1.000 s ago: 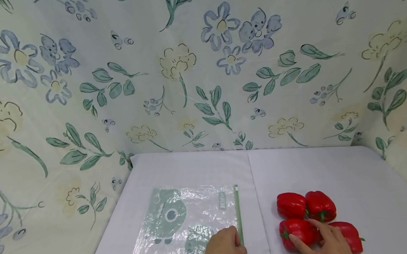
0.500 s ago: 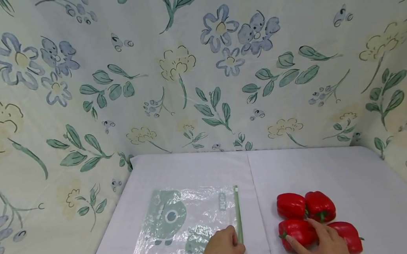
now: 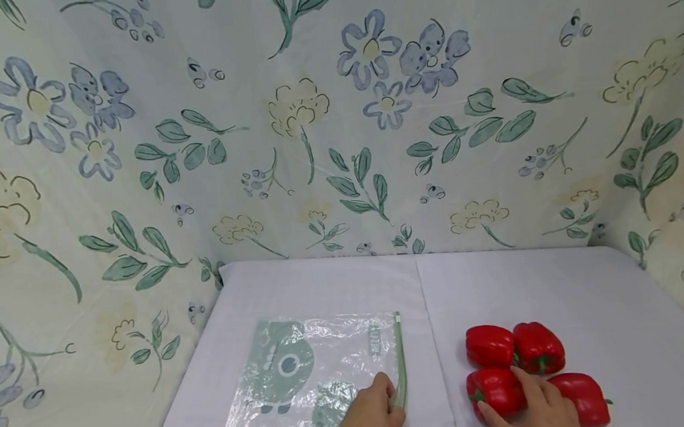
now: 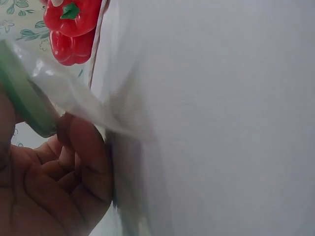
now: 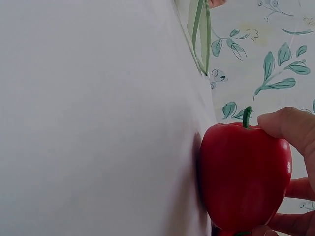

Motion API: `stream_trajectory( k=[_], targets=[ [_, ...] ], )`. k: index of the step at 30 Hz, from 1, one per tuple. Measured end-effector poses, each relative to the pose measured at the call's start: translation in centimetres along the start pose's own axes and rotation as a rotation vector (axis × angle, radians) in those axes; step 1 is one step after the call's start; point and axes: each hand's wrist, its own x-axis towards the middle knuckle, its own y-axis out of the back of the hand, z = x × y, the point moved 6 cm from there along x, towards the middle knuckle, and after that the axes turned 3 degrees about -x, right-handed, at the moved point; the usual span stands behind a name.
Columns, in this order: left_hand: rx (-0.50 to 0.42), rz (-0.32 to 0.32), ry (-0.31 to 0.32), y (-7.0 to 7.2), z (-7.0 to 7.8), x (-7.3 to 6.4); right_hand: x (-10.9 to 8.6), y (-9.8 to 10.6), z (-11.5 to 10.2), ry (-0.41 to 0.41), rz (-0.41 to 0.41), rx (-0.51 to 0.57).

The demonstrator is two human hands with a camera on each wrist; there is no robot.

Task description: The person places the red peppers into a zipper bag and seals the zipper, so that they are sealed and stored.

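A clear zip bag (image 3: 261, 414) with green cartoon prints lies flat at the table's left side. My left hand (image 3: 368, 413) pinches its green zip edge (image 3: 400, 351) near the front. In the left wrist view, that green strip (image 4: 29, 101) is raised off the cloth and clear film trails from it. My right hand (image 3: 537, 408) grips a red bell pepper (image 3: 494, 391), the front left one of a group. Thumb and fingers span its two ends in the right wrist view, where the pepper (image 5: 246, 177) sits close against the cloth, green stem showing.
Two more red bell peppers, one at the back left (image 3: 489, 345) and one at the back right (image 3: 540, 347), sit just behind. Another red pepper (image 3: 584, 400) lies right of my right hand. White cloth (image 3: 323, 281) covers the table; a floral curtain (image 3: 334, 108) hangs around it.
My left hand has shifted slightly left, and the zip edge now bows and parts beside it. My right hand has moved a little left with the pepper, widening the gap to the right-hand one.
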Motion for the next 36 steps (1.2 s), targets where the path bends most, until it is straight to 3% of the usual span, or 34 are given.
stream_trajectory(
  k=[10, 17, 28, 36],
  targets=[
    [0.017, 0.089, -0.084, 1.1, 1.0, -0.6, -0.6, 0.4, -0.4, 0.051, 0.037, 0.000],
    [0.058, 0.127, -0.082, 2.0, 2.1, -0.9, -1.4, 1.3, -0.9, 0.062, 0.132, 0.070],
    [0.285, 0.212, -0.111, 3.8, 3.7, -1.6, -2.5, 2.7, -1.6, 0.089, 0.257, 0.235],
    [0.291, 0.303, -0.099, 4.4, 3.9, -2.0, -2.5, 3.5, -2.9, 0.203, 0.205, 0.355]
  ],
)
